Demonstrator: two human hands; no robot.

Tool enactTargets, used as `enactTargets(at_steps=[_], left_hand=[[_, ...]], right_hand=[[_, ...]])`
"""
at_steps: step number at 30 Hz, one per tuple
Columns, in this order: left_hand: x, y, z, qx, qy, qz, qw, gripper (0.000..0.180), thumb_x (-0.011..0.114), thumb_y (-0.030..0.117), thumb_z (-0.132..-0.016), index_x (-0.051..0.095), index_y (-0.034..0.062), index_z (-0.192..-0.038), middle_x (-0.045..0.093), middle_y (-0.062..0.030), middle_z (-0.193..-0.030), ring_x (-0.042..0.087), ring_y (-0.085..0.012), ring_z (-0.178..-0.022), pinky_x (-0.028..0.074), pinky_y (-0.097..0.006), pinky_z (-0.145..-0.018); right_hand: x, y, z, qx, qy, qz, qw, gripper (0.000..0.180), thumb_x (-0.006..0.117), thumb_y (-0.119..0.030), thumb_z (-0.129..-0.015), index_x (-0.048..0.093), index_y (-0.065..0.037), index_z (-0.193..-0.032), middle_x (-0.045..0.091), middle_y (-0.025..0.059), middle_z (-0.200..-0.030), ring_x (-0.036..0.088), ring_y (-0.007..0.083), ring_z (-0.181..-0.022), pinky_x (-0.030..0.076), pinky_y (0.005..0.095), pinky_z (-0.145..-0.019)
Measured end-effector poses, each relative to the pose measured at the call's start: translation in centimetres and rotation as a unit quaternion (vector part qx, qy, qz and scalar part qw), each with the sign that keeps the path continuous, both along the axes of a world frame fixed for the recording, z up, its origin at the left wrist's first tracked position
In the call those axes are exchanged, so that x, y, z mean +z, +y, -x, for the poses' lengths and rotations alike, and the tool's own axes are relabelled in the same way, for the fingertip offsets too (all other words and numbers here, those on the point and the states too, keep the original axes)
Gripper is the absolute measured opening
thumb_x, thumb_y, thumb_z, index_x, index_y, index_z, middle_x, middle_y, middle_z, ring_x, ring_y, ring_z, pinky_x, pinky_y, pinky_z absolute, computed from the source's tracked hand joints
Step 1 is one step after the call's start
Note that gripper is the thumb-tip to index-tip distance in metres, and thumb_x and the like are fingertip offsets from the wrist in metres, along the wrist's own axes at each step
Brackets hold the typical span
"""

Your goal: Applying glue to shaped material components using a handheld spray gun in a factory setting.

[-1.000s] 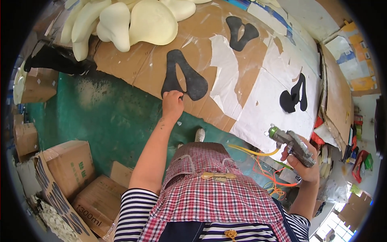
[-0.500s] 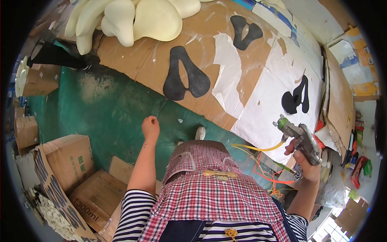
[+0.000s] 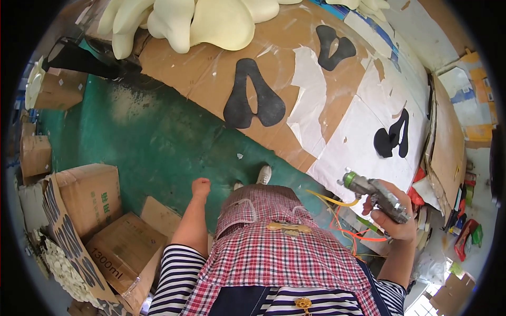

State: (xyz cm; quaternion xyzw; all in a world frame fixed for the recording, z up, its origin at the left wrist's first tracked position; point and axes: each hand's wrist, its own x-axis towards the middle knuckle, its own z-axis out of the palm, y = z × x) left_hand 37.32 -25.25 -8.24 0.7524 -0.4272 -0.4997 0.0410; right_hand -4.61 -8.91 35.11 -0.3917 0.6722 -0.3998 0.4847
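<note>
Spray gun (image 3: 375,195) firmly in right hand (image 3: 399,221), left hand (image 3: 200,188) well apart in loose fist

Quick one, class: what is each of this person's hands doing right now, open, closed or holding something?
Left hand: loosely closed, nothing visible in it.
Right hand: closed around a metal spray gun.

The cardboard-topped table (image 3: 200,84) bears black cutouts (image 3: 238,102) — and cream pieces (image 3: 224,23).
</note>
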Motion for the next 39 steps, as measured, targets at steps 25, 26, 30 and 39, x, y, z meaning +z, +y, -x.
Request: enactTargets(at_steps=[25,26,30,39], left_hand=[[3.0,-1.9,0.2,0.042,0.043,-0.086,0.994,0.018,0.058,0.004,-0.079,0.064,0.0094,-0.095,0.064,-0.003,-0.08,0.058,-0.0147,-0.058,0.044,-0.027,-0.048],[2.9,-2.0,0.0,0.04,0.043,-0.086,0.995,0.018,0.058,0.004,-0.079,0.064,0.0094,-0.095,0.064,-0.003,-0.08,0.058,-0.0147,-0.058,0.044,-0.027,-0.048],[2.6,-2.1,-0.4,0.044,0.045,-0.097,0.993,0.018,0.058,0.003,-0.079,0.064,0.0101,-0.094,0.064,-0.0034,-0.08,0.058,-0.0149,-0.058,0.044,-0.027,-0.047],[2.1,-2.5,-1.3,0.059,0.069,-0.104,0.99,0.016,0.058,0.003,-0.078,0.065,0.0093,-0.091,0.062,-0.0034,-0.074,0.055,-0.0152,-0.052,0.04,-0.027,-0.043]], right_hand=[[-1.3,-2.4,-3.0,-0.059,0.055,0.089,0.993,0.054,0.064,0.0,-0.08,0.045,0.004,-0.13,0.062,0.0081,-0.09,0.059,0.0129,-0.081,0.049,0.0261,-0.072],[-1.4,-2.9,-3.6,-0.099,0.037,0.091,0.99,0.053,0.064,0.001,-0.08,0.046,0.003,-0.13,0.062,0.0071,-0.088,0.059,0.0124,-0.08,0.048,0.0252,-0.072],[-0.7,-3.0,-4.4,-0.12,0.061,0.073,0.988,0.052,0.066,-0.001,-0.079,0.048,0.002,-0.128,0.063,0.0059,-0.087,0.059,0.0116,-0.079,0.048,0.0245,-0.072],[-0.5,2.7,-5.9,-0.111,0.097,0.03,0.989,0.051,0.067,-0.002,-0.077,0.05,0.003,-0.125,0.063,0.0044,-0.085,0.058,0.0097,-0.076,0.047,0.0238,-0.069]])
